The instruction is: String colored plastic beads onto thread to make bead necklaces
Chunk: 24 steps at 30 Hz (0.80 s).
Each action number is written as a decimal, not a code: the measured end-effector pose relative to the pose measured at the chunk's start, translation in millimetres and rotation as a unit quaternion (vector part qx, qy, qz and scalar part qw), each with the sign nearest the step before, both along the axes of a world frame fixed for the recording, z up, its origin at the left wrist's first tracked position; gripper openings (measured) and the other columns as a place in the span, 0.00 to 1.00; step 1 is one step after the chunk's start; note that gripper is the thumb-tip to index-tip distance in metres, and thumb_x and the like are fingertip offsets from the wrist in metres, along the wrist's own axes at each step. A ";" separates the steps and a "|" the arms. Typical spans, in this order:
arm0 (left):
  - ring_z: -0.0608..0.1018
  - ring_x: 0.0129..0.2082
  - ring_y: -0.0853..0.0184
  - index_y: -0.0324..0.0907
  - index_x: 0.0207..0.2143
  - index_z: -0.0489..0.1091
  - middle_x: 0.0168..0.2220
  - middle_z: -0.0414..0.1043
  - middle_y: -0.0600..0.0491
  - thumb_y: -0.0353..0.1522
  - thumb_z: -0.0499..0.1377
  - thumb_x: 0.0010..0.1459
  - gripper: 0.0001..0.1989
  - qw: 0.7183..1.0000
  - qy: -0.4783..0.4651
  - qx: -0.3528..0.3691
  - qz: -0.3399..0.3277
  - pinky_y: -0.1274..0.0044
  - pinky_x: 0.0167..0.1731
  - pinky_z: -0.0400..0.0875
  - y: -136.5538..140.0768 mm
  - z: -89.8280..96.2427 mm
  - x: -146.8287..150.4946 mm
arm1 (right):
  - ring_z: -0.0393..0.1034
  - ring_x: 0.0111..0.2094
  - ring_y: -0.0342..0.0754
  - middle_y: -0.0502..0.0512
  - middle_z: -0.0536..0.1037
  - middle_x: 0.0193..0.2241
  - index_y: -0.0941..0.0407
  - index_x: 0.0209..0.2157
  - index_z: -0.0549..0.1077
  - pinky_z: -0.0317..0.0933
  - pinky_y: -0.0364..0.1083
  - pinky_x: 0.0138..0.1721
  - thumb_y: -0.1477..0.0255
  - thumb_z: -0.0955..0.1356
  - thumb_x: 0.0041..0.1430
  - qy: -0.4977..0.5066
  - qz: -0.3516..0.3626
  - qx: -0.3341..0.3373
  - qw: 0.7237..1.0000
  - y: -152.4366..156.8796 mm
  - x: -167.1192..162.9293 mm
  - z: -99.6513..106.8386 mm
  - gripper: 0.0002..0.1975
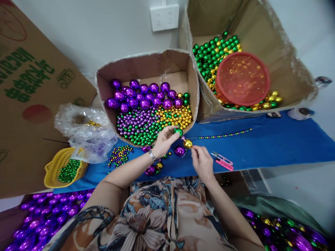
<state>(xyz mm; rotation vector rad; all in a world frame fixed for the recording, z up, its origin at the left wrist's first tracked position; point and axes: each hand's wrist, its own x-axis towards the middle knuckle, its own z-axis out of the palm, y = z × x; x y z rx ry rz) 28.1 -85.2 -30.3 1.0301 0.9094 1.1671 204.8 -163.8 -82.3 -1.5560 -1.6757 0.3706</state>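
My left hand (165, 142) pinches a large shiny green bead (178, 132) at the front rim of the middle cardboard box. Just below it, a small light purple bead and a large gold bead (187, 143) are in line with it. My right hand (202, 163) is closed, its fingertips at the gold bead's edge; whatever they grip is hidden. A large purple bead (179, 150) lies between my hands. More strung-looking beads (150, 170) lie below my left wrist. A thin strand of tiny beads (225, 135) stretches right across the blue cloth.
The middle box (146, 60) holds purple, green and gold beads. A larger box (290, 80) at right holds beads and a red basin (243, 57). Pink-handled snips (223, 162) lie on the blue cloth (274, 146). A yellow basket (52, 170) and plastic bags (83, 122) stand left.
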 end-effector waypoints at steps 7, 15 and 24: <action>0.75 0.38 0.68 0.43 0.45 0.75 0.39 0.76 0.50 0.37 0.67 0.53 0.17 0.988 0.055 0.039 -0.141 0.77 0.42 0.69 7.4 8.4 -0.6 | 0.74 0.29 0.44 0.51 0.75 0.34 0.53 0.47 0.65 0.72 0.46 0.32 0.60 0.68 0.59 0.405 0.058 -0.144 0.901 5.5 -3.6 -28.5 0.18; 0.73 0.47 0.59 0.42 0.36 0.77 0.39 0.75 0.48 0.30 0.66 0.52 0.07 0.964 0.223 0.136 -0.041 0.71 0.53 0.62 95.6 -2.1 23.3 | 0.70 0.28 0.41 0.51 0.74 0.34 0.52 0.48 0.65 0.69 0.44 0.31 0.60 0.70 0.56 0.483 0.009 -0.120 0.867 6.9 11.3 -25.7 0.21; 0.74 0.42 0.60 0.42 0.27 0.74 0.32 0.72 0.50 0.23 0.63 0.46 0.06 0.949 0.294 0.108 -0.023 0.71 0.50 0.64 118.8 -17.4 36.2 | 0.71 0.29 0.42 0.51 0.74 0.33 0.53 0.49 0.66 0.70 0.45 0.33 0.61 0.68 0.59 0.424 -0.009 -0.097 0.901 2.3 21.7 -24.3 0.19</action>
